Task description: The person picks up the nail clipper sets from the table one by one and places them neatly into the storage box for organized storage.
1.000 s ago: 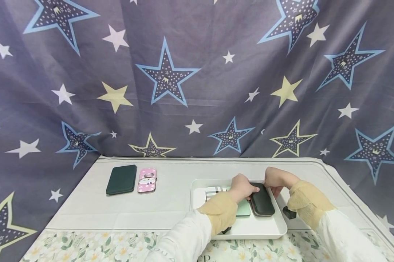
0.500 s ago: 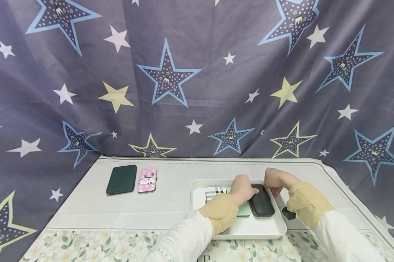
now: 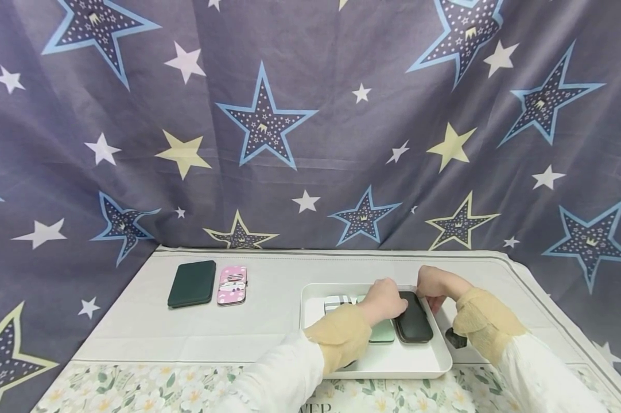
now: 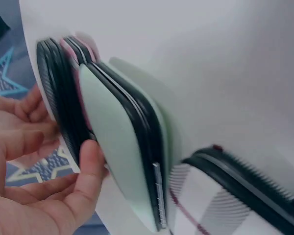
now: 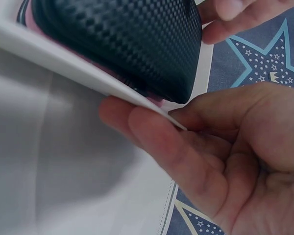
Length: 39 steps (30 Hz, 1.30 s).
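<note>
Inside a white tray [image 3: 364, 364], a black textured case [image 3: 415, 321] lies on the right. In the right wrist view a pink case [image 5: 35, 18] shows under it. A mint green case [image 4: 115, 129] and a plaid case [image 4: 208, 203] are in the tray further left. My left hand [image 3: 383, 301] is over the tray, its thumb [image 4: 90, 154] at the black case's edge and fingertips near that case's back end; from above, its other fingers are hidden. My right hand [image 3: 439, 284] pinches the tray's rim at the back right corner, fingers outside the wall.
On the left of the table [image 3: 269, 321] lie a dark green case [image 3: 191, 284] and a pink patterned case [image 3: 232, 285]. A star-printed curtain [image 3: 310, 143] hangs behind the table, and a floral cloth [image 3: 150, 387] covers its front.
My left hand shifts slightly right and nearer while staying beside the black case. The case, the tray and my right hand stay in place.
</note>
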Each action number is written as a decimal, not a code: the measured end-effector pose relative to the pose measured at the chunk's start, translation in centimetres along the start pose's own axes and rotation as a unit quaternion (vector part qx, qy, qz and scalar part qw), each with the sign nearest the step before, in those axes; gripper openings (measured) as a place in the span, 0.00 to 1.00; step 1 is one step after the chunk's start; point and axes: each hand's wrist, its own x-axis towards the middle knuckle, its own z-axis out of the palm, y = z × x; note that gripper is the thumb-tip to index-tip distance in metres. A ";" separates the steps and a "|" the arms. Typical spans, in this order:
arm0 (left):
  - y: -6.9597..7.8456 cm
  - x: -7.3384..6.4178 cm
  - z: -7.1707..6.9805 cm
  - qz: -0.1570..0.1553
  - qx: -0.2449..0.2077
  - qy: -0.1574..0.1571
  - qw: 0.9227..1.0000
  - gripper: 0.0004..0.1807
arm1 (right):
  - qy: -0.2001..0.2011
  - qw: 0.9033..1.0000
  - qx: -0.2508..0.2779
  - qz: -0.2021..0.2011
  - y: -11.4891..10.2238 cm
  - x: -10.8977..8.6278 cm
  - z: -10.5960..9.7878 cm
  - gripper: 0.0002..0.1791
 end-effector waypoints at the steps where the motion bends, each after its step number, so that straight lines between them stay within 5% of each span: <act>1: 0.1 -0.2 -0.1 0.007 0.001 -0.008 1.000 0.14 | 0.000 1.000 -0.001 -0.003 0.0 0.0 0.0 0.10; 7: 1.1 -1.7 -0.4 0.039 0.057 -0.024 0.997 0.20 | 0.005 1.000 -0.016 -0.018 0.1 -0.3 0.0 0.09; 18: 1.5 -4.2 -0.8 0.081 0.192 -0.017 0.978 0.38 | 0.009 1.000 -0.015 -0.025 0.2 -0.3 0.1 0.08; 32: 0.7 -8.5 -3.9 0.169 0.153 -0.051 0.972 0.44 | 0.001 1.000 0.014 -0.012 0.3 -0.3 0.1 0.09; 39: 0.2 -10.2 -5.5 0.192 0.165 -0.023 0.967 0.44 | 0.007 1.000 0.012 -0.007 0.2 -0.3 0.2 0.09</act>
